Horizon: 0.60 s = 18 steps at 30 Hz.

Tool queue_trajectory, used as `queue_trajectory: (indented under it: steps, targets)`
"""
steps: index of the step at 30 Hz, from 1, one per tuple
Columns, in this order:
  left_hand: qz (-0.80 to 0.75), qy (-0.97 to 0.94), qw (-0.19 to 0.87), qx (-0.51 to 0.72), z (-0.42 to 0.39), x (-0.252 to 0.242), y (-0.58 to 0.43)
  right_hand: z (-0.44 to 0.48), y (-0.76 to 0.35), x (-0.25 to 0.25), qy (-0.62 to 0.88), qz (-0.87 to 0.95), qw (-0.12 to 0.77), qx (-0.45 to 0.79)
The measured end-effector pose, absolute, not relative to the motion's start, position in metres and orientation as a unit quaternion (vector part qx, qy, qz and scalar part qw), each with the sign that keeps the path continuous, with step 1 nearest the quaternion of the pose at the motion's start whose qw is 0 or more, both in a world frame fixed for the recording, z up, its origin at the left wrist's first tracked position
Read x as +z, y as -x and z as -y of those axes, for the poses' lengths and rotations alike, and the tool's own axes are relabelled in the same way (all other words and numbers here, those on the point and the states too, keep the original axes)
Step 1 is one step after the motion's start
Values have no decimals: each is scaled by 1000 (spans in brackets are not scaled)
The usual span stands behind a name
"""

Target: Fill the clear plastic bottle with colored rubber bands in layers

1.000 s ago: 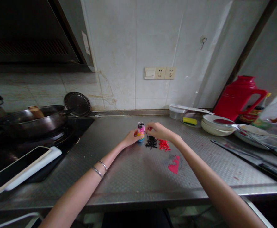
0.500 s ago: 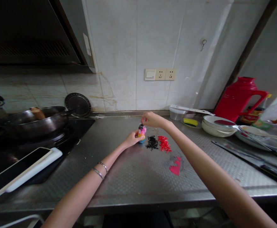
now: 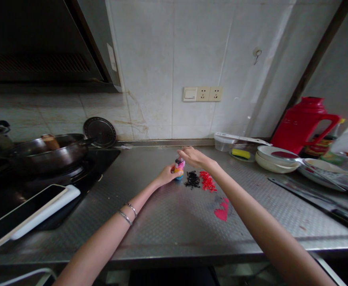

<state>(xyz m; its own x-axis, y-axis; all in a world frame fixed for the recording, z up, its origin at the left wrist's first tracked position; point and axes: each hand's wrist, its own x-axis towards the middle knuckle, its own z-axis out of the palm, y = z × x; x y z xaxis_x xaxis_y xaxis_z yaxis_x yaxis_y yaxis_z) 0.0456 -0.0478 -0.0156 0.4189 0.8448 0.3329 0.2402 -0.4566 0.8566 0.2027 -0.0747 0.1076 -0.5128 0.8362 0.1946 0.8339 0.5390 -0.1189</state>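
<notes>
A small upright jar point(image 3: 179, 170) filled with layers of coloured bits stands on the steel counter point(image 3: 168, 214). My left hand point(image 3: 165, 175) is closed around its left side. My right hand point(image 3: 192, 156) hovers just above the jar's mouth with fingers pinched together; what they pinch is too small to make out. Right of the jar lie a small black pile point(image 3: 192, 180) and a red pile point(image 3: 207, 181) of tiny bits. A flat red heart-like patch point(image 3: 222, 210) lies nearer to me.
A wok point(image 3: 47, 149) sits on the stove at left, with a round lid point(image 3: 100, 131) against the wall. A phone on a white board point(image 3: 28, 212) lies front left. At right are stacked plates point(image 3: 273, 157), a yellow sponge point(image 3: 241, 153), a red thermos point(image 3: 303, 123) and a knife point(image 3: 317, 200).
My right hand rose from the piles to above the jar, then lowered a little onto its mouth. My left hand kept hold of the jar.
</notes>
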Motion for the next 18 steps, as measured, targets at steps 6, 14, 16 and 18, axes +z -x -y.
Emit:
queue_trajectory:
  steps: [6, 14, 16, 18]
  targets:
    - [-361, -749, 384, 401, 48, -16, -46, 65, -195, 104, 489, 869, 67, 8]
    - [-353, -761, 370, 400, 43, -22, -44, 63, -190, 101, 491, 867, 86, 19]
    - [-352, -762, 367, 401, 41, -22, -44, 63, -191, 99, 489, 863, 123, 8]
    - [-348, -762, 370, 402, 41, -22, -45, 63, -193, 98, 489, 856, 169, 16]
